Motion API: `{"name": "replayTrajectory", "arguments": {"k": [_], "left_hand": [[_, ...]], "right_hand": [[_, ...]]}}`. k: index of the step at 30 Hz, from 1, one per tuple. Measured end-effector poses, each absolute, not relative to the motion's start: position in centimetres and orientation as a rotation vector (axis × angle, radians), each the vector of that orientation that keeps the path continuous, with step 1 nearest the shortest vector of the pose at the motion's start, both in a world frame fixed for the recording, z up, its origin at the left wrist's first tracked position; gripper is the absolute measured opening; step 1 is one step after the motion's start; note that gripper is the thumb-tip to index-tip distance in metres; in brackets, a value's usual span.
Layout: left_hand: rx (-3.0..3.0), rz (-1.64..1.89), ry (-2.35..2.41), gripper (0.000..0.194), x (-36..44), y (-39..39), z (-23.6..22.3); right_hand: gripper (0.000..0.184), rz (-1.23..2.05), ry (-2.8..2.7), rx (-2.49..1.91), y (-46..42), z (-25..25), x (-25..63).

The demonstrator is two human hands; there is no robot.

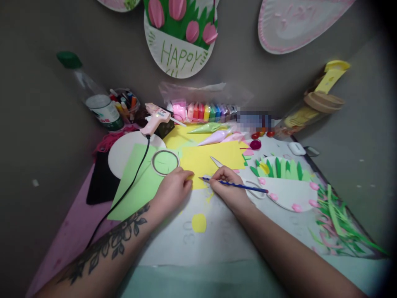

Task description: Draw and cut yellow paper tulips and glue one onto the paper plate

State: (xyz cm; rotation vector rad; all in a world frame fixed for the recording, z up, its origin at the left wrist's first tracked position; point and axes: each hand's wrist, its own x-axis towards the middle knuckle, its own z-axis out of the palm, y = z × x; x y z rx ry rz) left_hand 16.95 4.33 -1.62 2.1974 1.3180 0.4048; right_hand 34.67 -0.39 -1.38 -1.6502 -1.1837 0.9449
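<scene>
My right hand (228, 186) is closed round a blue pencil (238, 186) whose tip rests on the near edge of a yellow paper sheet (214, 159). My left hand (173, 188) lies curled on the same sheet just left of the pencil tip, its fingertips pressing something small that I cannot make out. A roll of tape (165, 162) sits on green paper (136, 182) just beyond the left hand. Scissors (217, 162) lie on the yellow sheet behind the right hand. A small yellow paper circle (199, 223) lies on the white surface nearer to me.
A pink glue gun (155, 118) with a black cord stands at the back left, beside a bottle (99, 103) and a pot of markers (125, 105). Clay sticks (204, 111) line the back. A paper-plate flower craft (285, 182) and green paper strips (338, 223) lie right.
</scene>
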Motion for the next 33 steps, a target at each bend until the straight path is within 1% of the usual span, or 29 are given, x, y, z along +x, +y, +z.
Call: {"name": "replayTrajectory", "arguments": {"k": [11, 33], "left_hand": [[2.250, 0.387, 1.307, 0.033, 16.92, 4.26, -1.77], [2.252, 0.385, 1.309, 0.032, 16.96, 4.24, -1.63]], "right_hand": [[0.011, 0.822, -1.286, -1.684, -0.31, -1.62, 34.50], [0.009, 0.867, -1.333, -1.663, -0.39, -1.03, 34.41]]}}
